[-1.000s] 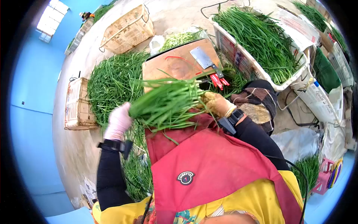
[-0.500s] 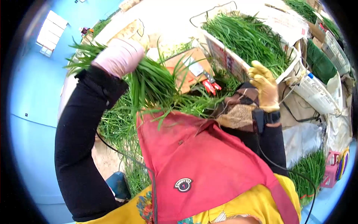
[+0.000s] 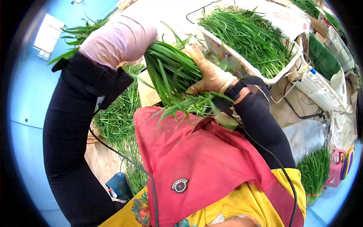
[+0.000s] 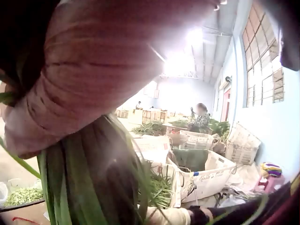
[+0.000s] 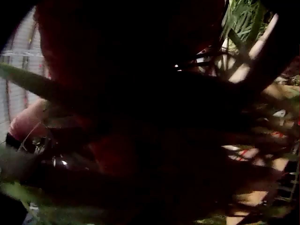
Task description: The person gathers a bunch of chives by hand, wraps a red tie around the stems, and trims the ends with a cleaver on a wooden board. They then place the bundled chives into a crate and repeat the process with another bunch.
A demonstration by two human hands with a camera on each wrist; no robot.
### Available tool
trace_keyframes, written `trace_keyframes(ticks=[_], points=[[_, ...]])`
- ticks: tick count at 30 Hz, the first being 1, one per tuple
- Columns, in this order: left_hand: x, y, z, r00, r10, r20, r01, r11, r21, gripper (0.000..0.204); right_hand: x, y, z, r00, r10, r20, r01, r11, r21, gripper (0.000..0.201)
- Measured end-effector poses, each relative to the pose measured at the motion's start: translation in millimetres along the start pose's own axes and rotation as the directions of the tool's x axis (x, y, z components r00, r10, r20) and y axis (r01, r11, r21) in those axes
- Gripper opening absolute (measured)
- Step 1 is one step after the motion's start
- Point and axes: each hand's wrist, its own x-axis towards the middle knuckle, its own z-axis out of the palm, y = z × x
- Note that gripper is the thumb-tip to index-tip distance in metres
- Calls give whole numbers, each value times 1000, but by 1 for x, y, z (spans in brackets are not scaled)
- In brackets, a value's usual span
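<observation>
Taking the head view as a clock face, the red apron (image 3: 200,151) fills the middle down to 6 o'clock, and your left sleeve (image 3: 72,140), in black, runs up the side from 8 to 10. At 1 o'clock stands the white crate (image 3: 273,80), loaded with long green leaves (image 3: 245,41), and a second crate (image 3: 321,87) with writing on its wall sits between 2 and 3. A loose heap of greens (image 3: 121,117) spreads at 9 o'clock. The leafy bundle (image 3: 170,66) is between 11 and 12, raised just above the apron's top edge, its leaves sticking out on both sides of your left hand (image 3: 121,39). That hand, in a pink glove at 11 o'clock, is clenched around the bundle. Your right hand (image 3: 213,77), in a pale glove at 1 o'clock, grasps the same bundle from the other side, with the leaves between its thumb and fingers; your right wrist view is too dark to show the hold. A standing bunch of greens (image 3: 313,174) is at 4 o'clock, just beside the pink stool (image 3: 334,170). Part of a pale board (image 3: 148,90) shows at 10, near the bundle, and a small dark badge (image 3: 180,185) sits low on the apron at 6.
</observation>
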Motion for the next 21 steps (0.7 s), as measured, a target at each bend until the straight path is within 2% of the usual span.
trace_keyframes(ticks=[3,4,5,7,8,9,10,11,12,13,15,17,18,21], points=[[-5,-5,-10,1000,-6,-17,6,1000,4,15,-11,32,14,998,63,-8,-64,997,-32,127],[-10,-6,-11,1000,-11,-23,11,1000,4,15,-9,42,23,997,5,-76,-8,999,-51,127],[-16,-6,-12,1000,-14,-28,14,1000,5,15,-8,51,28,997,4,-80,-8,999,-51,127],[-28,-5,-9,999,-15,-33,16,1000,12,15,-6,52,34,985,173,0,-173,982,-74,129],[-34,-8,-7,998,-13,-62,14,1000,7,13,-5,56,42,990,88,-115,-109,975,-192,118],[-40,-14,-3,996,-13,-91,13,1000,3,12,-4,57,39,990,83,-114,-104,976,-193,118],[-40,-30,10,998,-40,-58,36,997,-64,14,-2,38,29,959,282,-14,-282,954,-104,91],[-47,-35,12,997,-41,-59,38,997,-63,14,-1,28,24,881,461,103,-460,887,-34,67],[-57,-36,13,994,-75,-77,69,994,-81,15,-3,64,41,948,316,-36,-312,900,-305,40],[-63,-40,15,989,-110,-95,100,990,-100,15,-5,65,39,949,315,-37,-311,901,-304,40],[-69,-47,25,994,-71,-88,61,991,-116,17,-8,66,42,937,338,-88,-349,890,-295,34],[-74,-47,29,998,-61,-4,59,978,-201,17,-7,70,39,939,331,-94,-342,875,-343,33],[-75,-51,37,998,-20,-59,5,972,-235,17,-7,72,39,939,330,-95,-342,866,-366,32],[-79,-44,41,996,-19,-90,-4,968,-249,14,-10,68,37,939,329,-96,-340,860,-379,30]])
